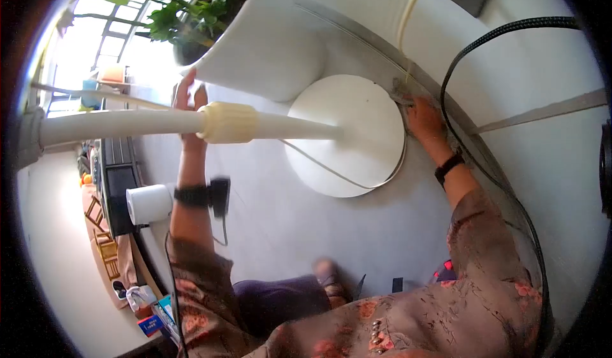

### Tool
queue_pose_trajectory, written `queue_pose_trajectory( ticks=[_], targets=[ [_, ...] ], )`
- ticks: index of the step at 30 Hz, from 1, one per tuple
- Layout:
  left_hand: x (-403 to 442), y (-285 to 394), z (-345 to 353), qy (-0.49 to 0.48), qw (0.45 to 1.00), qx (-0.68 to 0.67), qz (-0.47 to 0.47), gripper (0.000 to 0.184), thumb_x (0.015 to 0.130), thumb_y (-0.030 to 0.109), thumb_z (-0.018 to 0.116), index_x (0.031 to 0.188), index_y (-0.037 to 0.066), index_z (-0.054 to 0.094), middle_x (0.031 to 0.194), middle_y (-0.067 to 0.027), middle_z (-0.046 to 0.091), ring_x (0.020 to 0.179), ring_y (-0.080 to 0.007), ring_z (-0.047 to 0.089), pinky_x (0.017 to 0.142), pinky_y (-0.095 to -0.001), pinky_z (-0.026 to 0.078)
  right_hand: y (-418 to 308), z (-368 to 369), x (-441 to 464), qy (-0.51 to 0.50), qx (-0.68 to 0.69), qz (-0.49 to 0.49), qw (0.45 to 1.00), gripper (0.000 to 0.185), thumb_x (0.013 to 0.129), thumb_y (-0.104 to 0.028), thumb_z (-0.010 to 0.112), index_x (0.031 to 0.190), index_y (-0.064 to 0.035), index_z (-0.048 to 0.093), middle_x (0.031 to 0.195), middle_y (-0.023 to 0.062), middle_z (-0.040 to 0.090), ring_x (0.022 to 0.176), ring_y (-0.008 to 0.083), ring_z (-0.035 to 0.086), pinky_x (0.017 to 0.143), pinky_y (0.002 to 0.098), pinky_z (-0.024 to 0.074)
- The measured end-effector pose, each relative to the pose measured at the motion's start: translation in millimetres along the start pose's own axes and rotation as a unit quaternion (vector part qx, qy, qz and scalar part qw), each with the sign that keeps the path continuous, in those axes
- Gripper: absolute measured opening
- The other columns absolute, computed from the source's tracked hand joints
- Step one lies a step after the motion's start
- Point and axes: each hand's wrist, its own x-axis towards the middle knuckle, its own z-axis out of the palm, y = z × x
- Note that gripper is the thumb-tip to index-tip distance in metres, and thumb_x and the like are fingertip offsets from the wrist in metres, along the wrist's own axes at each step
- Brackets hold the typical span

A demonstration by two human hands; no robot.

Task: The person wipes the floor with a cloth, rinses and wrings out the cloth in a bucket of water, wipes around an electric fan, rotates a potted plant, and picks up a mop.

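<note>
A white stand (280, 126) rests on its round base (370, 138) on the grey floor (274, 230), beside a large planter (268, 46). The left hand (185, 98) is near the cream collar (228, 122), the right hand (426, 121) by the base's edge; whether either grips anything is too unclear to tell.

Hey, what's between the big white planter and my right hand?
In the head view, the round white base at the pole's foot lies between the white planter and your right hand.

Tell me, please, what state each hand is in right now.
Left hand: appears open, beside the planter.
Right hand: fingers curled by the base; hold cannot be told.
</note>
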Motion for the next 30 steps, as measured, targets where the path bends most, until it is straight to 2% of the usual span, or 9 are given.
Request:
queue_pose_trajectory(
  ticks=[2, 3, 6, 7, 15, 17, 24, 27, 30],
  targets=[
    [28.3, 2.6, 4.4, 0.013, 0.985, 0.133, 0.107, 0.039, 0.079, 0.008, 0.06, 0.118, 0.01, 0.055, 0.112, -0.0112, 0.058, 0.102, -0.0264, 0.055, 0.085, -0.0399, 0.045, 7.3, 10.7, -1.1, 0.089, -0.067, 0.003, 0.994, 0.032, 0.085, -0.019, 0.048, 0.112, -0.0012, 0.052, 0.112, 0.0189, 0.05, 0.105, 0.0346, 0.048, 0.085, 0.0437, 0.0429],
    [37.4, 3.2, 4.7, -0.004, 0.98, 0.157, 0.124, 0.035, 0.08, 0.018, 0.061, 0.114, 0.009, 0.057, 0.11, -0.0108, 0.058, 0.102, -0.0285, 0.054, 0.086, -0.0421, 0.042, 3.1, 8.0, -4.5, 0.088, -0.064, -0.001, 0.994, 0.032, 0.085, -0.019, 0.048, 0.112, -0.0012, 0.052, 0.112, 0.0189, 0.05, 0.105, 0.0346, 0.048, 0.085, 0.0437, 0.0429],
    [48.6, 3.5, 5.4, -0.105, 0.956, 0.269, 0.055, 0.036, 0.081, 0.029, 0.059, 0.112, 0.011, 0.058, 0.108, -0.0099, 0.059, 0.101, -0.0277, 0.054, 0.087, -0.0423, 0.038, 4.3, 4.7, -11.2, 0.082, -0.069, 0.014, 0.994, 0.031, 0.085, -0.019, 0.049, 0.11, -0.0003, 0.053, 0.111, 0.0194, 0.05, 0.104, 0.036, 0.048, 0.084, 0.0442, 0.0426],
    [48.9, -4.5, 7.1, -0.089, 0.957, 0.265, 0.074, 0.037, 0.081, 0.036, 0.058, 0.109, 0.012, 0.058, 0.104, -0.0078, 0.059, 0.098, -0.0268, 0.055, 0.086, -0.0422, 0.036, 21.5, 18.8, -7.3, 0.09, -0.066, -0.001, 0.994, 0.031, 0.085, -0.019, 0.049, 0.109, 0.0, 0.054, 0.11, 0.0195, 0.051, 0.103, 0.0362, 0.049, 0.084, 0.0443, 0.0423],
    [57.6, 2.1, 11.2, -0.167, 0.934, 0.315, 0.039, 0.03, 0.082, 0.033, 0.058, 0.102, 0.011, 0.056, 0.097, -0.0065, 0.057, 0.09, -0.0267, 0.055, 0.078, -0.0414, 0.037, 20.8, -5.0, -13.1, 0.14, -0.101, -0.036, 0.984, 0.029, 0.08, -0.021, 0.055, 0.104, -0.0051, 0.057, 0.097, 0.016, 0.057, 0.093, 0.0342, 0.053, 0.082, 0.0446, 0.042],
    [57.6, -0.8, 12.2, -0.165, 0.935, 0.311, 0.047, 0.03, 0.082, 0.033, 0.058, 0.102, 0.011, 0.056, 0.097, -0.007, 0.057, 0.09, -0.0268, 0.055, 0.078, -0.0415, 0.037, 16.8, -8.3, -14.8, 0.076, -0.144, -0.094, 0.982, 0.028, 0.079, -0.022, 0.057, 0.104, -0.0092, 0.059, 0.095, 0.0135, 0.058, 0.089, 0.0318, 0.055, 0.078, 0.0446, 0.0433],
    [58.7, 7.3, 13.1, -0.17, 0.941, 0.291, 0.038, 0.033, 0.083, 0.037, 0.056, 0.096, 0.007, 0.058, 0.095, -0.0099, 0.058, 0.094, -0.0297, 0.052, 0.077, -0.0417, 0.038, 26.6, 1.0, -27.3, 0.057, -0.179, -0.053, 0.981, 0.026, 0.083, -0.024, 0.051, 0.103, -0.0095, 0.059, 0.104, 0.0135, 0.055, 0.095, 0.0313, 0.052, 0.081, 0.0422, 0.0435],
    [58.7, 4.7, 14.3, -0.172, 0.933, 0.314, 0.031, 0.035, 0.083, 0.039, 0.054, 0.098, 0.007, 0.057, 0.097, -0.0113, 0.057, 0.095, -0.031, 0.051, 0.079, -0.0436, 0.039, 33.4, 6.0, -19.4, 0.037, -0.099, -0.036, 0.994, 0.025, 0.083, -0.021, 0.052, 0.103, -0.0093, 0.059, 0.103, 0.0135, 0.055, 0.095, 0.0306, 0.053, 0.08, 0.0418, 0.0439],
    [61.0, -5.7, 15.7, -0.177, 0.926, 0.334, 0.018, 0.035, 0.083, 0.039, 0.055, 0.1, 0.008, 0.057, 0.098, -0.0103, 0.057, 0.097, -0.0305, 0.05, 0.079, -0.0442, 0.039, 40.4, 14.9, -15.5, 0.11, -0.114, -0.072, 0.985, 0.025, 0.081, -0.018, 0.056, 0.104, -0.0096, 0.06, 0.099, 0.013, 0.055, 0.093, 0.0305, 0.054, 0.08, 0.0417, 0.0435]
  ],
)
